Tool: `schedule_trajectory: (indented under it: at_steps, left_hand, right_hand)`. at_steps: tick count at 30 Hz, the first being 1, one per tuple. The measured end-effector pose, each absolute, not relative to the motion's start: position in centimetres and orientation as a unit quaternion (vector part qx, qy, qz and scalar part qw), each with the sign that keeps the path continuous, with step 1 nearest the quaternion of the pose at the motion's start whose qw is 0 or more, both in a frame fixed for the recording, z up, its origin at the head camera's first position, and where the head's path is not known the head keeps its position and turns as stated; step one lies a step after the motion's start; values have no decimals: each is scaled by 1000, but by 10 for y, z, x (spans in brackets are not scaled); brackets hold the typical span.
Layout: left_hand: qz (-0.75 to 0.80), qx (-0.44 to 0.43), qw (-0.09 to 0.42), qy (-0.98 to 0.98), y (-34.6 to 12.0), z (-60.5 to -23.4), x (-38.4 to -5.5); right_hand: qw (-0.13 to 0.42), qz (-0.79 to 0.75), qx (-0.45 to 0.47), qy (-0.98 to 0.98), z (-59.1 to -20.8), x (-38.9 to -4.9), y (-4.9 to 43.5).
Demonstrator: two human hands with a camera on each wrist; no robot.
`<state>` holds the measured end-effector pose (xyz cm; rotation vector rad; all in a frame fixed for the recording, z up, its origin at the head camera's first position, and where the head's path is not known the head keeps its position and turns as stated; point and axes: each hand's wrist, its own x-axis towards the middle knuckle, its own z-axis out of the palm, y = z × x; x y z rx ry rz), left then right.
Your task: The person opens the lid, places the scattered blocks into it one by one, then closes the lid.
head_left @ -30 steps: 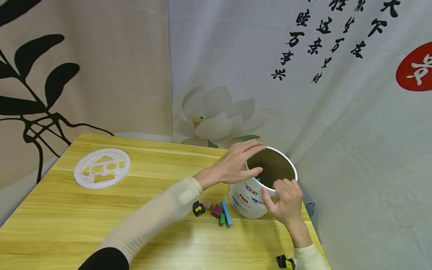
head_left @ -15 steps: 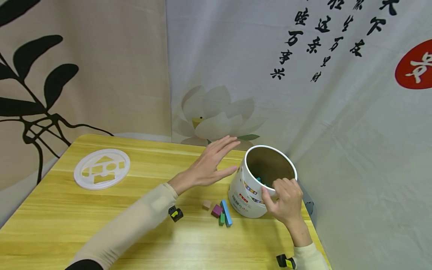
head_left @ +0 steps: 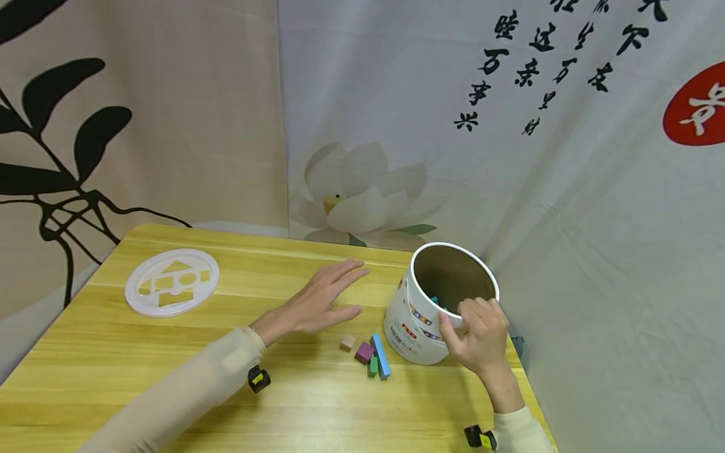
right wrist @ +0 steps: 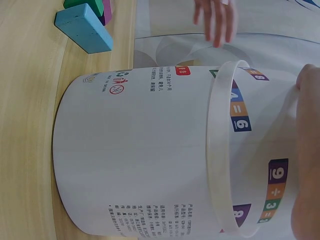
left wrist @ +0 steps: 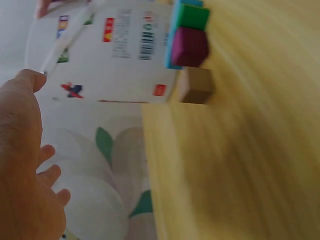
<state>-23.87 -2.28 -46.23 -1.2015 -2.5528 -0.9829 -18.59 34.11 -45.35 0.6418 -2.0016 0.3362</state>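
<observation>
A white cardboard bucket (head_left: 416, 336) with printed labels stands upright at the right of the table. My right hand (head_left: 480, 333) grips its near rim, fingers curled over the edge and thumb outside. Teal pieces (head_left: 434, 301) show partly inside; the rest of the contents is hidden. In front of the bucket lie a blue block (head_left: 380, 357), a green block (head_left: 372, 367), a purple block (head_left: 364, 353) and a tan cube (head_left: 348, 343). My left hand (head_left: 317, 302), fingers straight and spread, hovers left of the bucket and holds nothing.
A white disc with shaped cut-outs (head_left: 133, 290) lies at the far left of the wooden table (head_left: 272, 258). Printed cloths (head_left: 362, 94) hang behind the table and along its right side. A white strip (right wrist: 219, 150) curves around the bucket's outside.
My left hand has drawn away from the bucket's mouth, moving left and lower over the table. The right hand keeps its grip on the rim; bucket and blocks stay put.
</observation>
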Motion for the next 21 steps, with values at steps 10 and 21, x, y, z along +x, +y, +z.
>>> schedule_trajectory:
  at_steps: [10, 21]
  left_hand:
    - [-292, -398, 23, -869, -42, -496, -228]
    - [-280, -384, -38, -879, -55, -522, -222]
  right_hand:
    - [482, 141, 263, -824, -454, -185, 341]
    - [476, 143, 262, -827, -454, -185, 341]
